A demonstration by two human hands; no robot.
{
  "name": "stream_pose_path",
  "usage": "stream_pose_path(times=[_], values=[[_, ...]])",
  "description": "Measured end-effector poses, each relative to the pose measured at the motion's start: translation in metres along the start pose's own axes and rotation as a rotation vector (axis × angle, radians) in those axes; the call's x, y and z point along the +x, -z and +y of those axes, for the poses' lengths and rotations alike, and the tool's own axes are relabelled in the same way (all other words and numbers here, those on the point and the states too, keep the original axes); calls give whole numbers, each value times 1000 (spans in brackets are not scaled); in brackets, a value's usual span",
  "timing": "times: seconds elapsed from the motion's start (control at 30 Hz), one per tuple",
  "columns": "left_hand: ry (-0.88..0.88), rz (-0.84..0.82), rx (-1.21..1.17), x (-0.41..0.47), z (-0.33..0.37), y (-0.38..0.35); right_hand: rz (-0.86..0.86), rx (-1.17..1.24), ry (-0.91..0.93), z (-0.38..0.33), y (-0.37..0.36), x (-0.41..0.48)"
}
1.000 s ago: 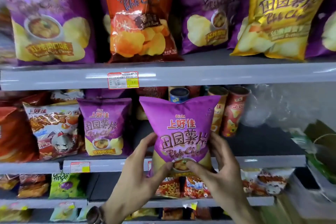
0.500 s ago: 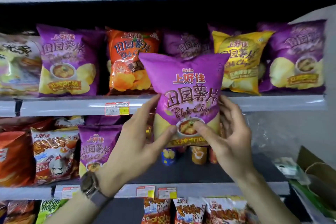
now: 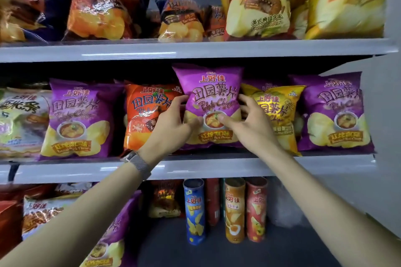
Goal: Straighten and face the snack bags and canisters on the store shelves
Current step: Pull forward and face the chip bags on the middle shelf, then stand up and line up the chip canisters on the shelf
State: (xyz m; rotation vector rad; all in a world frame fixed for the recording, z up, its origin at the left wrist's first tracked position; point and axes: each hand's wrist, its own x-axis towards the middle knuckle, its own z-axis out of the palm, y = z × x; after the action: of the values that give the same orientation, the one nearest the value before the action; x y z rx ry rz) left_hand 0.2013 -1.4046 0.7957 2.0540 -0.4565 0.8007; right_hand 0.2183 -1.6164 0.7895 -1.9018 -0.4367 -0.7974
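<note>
Both hands hold one purple chip bag (image 3: 211, 102) at the middle shelf (image 3: 195, 168). The left hand (image 3: 171, 123) grips the bag's left edge, with the thumb on the printed front and the fingers curled behind. The right hand (image 3: 249, 123) grips the right edge in the same way, its thumb pressing on the bowl picture low on the front. A watch (image 3: 138, 163) with a mesh strap sits on the left wrist.

The purple chip bag stands upright, label facing outward, between an orange bag (image 3: 147, 112) on its left and a yellow bag (image 3: 275, 110) on its right. It overlaps the near edge of each, and its top rises above both. Whether its bottom edge rests on the shelf cannot be told.

A second purple bag (image 3: 76, 119) stands at the left of the orange bag. A third purple bag (image 3: 338, 112) stands at the right end of the row.

On the lower shelf, three canisters stand upright: a blue canister (image 3: 195, 212), an orange canister (image 3: 234, 210) and a red canister (image 3: 257, 208). The orange and red ones touch; the blue one stands just beside them.

The top shelf (image 3: 195, 50) carries larger bags, blurred in this view.
</note>
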Motion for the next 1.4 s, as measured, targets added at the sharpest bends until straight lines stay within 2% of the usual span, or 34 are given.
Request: stream_pose_path(times=[0.33, 0.47, 0.77, 0.9, 1.03, 1.27, 1.4], values=[[72, -48, -37, -14, -7, -18, -82, -37, -91, 37, -6, -9], [73, -79, 43, -15, -11, -18, -102, -75, -73, 34, -3, -14], [-41, -13, 291, -24, -18, -18, -223, -299, 22, 31, 9, -23], [-77, 31, 342, -45, -7, -15, -201, -365, 66, 30, 20, -36], [-114, 60, 423, -92, 7, -15, -103, -463, 184, 28, 28, -75], [62, -160, 440, -164, -10, -34, -51, -445, 333, 53, 20, -148], [209, -282, 520, -182, -51, -59, -165, -422, 248, 91, -5, -178]])
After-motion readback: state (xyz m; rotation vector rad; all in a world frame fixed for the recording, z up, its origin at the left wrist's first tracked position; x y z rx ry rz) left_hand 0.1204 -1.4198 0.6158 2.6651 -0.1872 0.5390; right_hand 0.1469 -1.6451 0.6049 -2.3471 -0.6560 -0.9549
